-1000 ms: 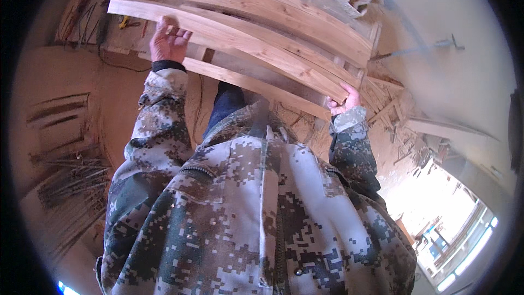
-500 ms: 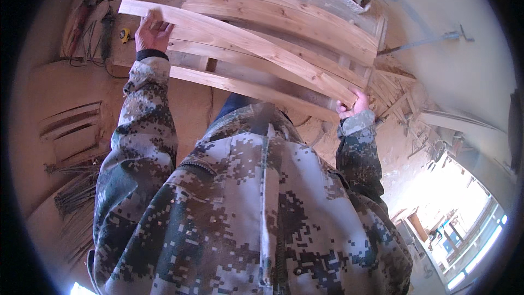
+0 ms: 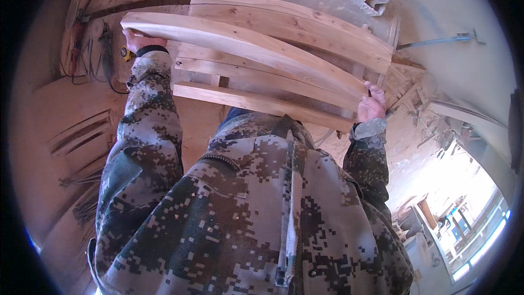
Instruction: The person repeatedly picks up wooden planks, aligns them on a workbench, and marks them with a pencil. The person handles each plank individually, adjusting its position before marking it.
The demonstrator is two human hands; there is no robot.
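The left hand has shifted farther out from the rear plank's left end, its fingers now mostly hidden by the held board. The board's right end has come nearer the plank, as has the right hand, its fingers now less curled, pointing toward the plank.

A long pale wooden board between left hand and right hand partly bars the way down to flat tan wooden planks; a narrow slot runs open beyond the slim light-brown wooden strip nearest the wearer.
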